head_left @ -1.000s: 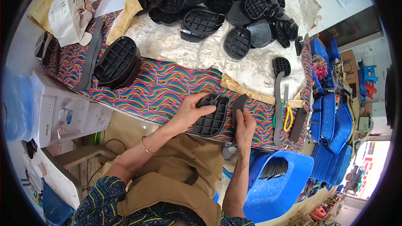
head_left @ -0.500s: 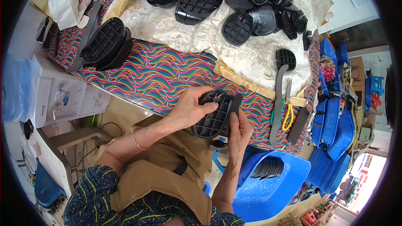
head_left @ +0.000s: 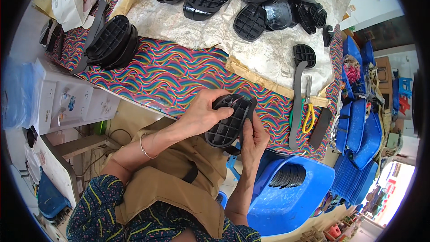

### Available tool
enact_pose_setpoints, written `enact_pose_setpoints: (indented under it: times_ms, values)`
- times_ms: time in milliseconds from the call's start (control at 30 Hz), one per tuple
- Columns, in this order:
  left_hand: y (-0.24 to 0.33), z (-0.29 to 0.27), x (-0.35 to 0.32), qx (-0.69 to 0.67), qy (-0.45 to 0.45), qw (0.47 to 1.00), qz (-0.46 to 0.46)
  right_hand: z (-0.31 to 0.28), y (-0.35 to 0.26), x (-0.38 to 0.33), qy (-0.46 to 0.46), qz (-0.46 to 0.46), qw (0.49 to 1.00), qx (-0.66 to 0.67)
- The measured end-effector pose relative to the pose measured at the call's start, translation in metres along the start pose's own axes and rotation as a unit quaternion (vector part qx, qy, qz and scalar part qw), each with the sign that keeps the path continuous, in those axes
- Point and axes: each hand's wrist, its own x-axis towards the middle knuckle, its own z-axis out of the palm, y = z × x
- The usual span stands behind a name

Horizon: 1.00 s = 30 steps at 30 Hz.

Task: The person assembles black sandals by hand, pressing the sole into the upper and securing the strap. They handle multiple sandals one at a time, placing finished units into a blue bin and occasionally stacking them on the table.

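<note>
A black moulded heel piece (head_left: 224, 127) with a grid of ribs is held over the table's front edge. My left hand (head_left: 204, 113) closes on its left side, thumb pressed on the ribbed face. My right hand (head_left: 255, 138) grips the right side, where a thin black strip (head_left: 252, 106) runs along the rim. Thumb and fingers pinch the strip against the heel piece; its lower end is partly hidden. To the right on the table lie a long dark strip (head_left: 297, 107), yellow-handled scissors (head_left: 309, 118) and a short dark flat bar (head_left: 320, 132).
Many similar black heel pieces (head_left: 251, 21) are heaped on a whitish sheet (head_left: 188, 29) at the back. A stack of them (head_left: 109, 45) stands at the left. Below the right edge sits a blue tub (head_left: 291, 208) holding black pieces. Blue bins (head_left: 358, 130) line the right side.
The strip's upper end now sits closer against the heel piece's rim, and my right hand has shifted slightly. My left hand keeps its grip. The whole view has tilted a little.
</note>
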Motion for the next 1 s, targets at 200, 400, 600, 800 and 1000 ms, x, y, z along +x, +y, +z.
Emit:
enact_pose_setpoints:
  times_ms: [200,400,600,800,1000]
  values:
    - [0.009,-0.007,-0.004,-0.018,0.003,1.0,-0.017,0.001,-0.009,-0.004,-0.04,-0.079,0.989,-0.12]
    - [0.019,-0.012,-0.008,-0.048,0.035,0.998,0.008,0.007,-0.037,-0.018,-0.066,-0.066,0.984,-0.153]
    - [0.028,-0.018,-0.007,-0.107,0.061,0.992,0.013,0.013,-0.03,-0.042,-0.055,-0.06,0.99,-0.117]
    - [0.027,-0.013,-0.011,-0.059,0.082,0.994,0.03,0.029,-0.031,-0.052,0.006,-0.068,0.995,-0.071]
    - [0.029,-0.016,-0.007,-0.131,0.085,0.988,0.019,0.033,-0.031,-0.057,-0.005,-0.05,0.998,-0.027]
